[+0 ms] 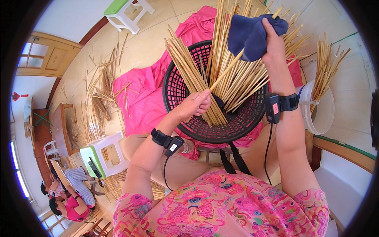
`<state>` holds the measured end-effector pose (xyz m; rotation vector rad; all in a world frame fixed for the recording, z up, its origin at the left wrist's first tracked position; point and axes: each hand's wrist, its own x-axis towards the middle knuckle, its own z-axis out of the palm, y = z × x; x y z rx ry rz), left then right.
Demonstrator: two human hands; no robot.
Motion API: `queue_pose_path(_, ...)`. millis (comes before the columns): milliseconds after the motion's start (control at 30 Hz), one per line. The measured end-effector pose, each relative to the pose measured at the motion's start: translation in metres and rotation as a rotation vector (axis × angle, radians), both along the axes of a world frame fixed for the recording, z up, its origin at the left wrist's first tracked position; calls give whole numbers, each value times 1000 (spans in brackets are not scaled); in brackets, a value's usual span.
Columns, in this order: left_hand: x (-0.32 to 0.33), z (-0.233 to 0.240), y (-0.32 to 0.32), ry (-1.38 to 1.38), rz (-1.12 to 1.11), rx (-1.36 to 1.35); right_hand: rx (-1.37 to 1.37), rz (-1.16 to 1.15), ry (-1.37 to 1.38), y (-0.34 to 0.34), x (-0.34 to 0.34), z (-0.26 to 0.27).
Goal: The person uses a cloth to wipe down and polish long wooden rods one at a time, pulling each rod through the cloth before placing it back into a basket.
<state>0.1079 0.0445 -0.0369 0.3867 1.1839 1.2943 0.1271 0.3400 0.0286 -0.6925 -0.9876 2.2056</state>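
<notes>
My left hand (202,103) is closed around the lower end of a pale plant stalk (226,71) above a round black plastic basket (174,102). Further up the same stalk, my right hand (271,41) grips a dark blue cloth (248,37) wrapped about it. The stalk slants up to the right and its tip sticks out past the cloth. A bundle of stalks (189,71) leans in the basket at the left, passing beside my left hand. More stalks (219,44) fan out in the basket behind the held one. A thin blade-like piece stands between them, not clear enough to name.
Pink cloth (139,97) lies under the basket. A white bucket (308,97) with stalks stands at right. Green-topped stools (102,160) stand at left and at the top. Loose stalks (103,77) litter the floor. Two people (74,207) sit at the lower left.
</notes>
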Motion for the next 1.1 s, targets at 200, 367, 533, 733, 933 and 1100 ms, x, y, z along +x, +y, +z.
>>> queue_pose_path(200,-4,6,6,-236,5,170,88,225,-85,-89,5,1)
queue_pose_path(367,-14,12,7,-382,65,132,130,435,-191,-135,18,-10)
queue_pose_path(533,-15,17,12,-393,68,79,200,370,-216,-123,14,-15)
queue_pose_path(733,-3,5,2,-455,-153,78,9,92,-68,-15,8,10)
queue_pose_path(933,-9,7,5,-381,-163,103,35,26,-33,-21,11,11)
queue_pose_path(1100,-13,12,14,-436,-42,114,221,282,-138,-96,11,-4)
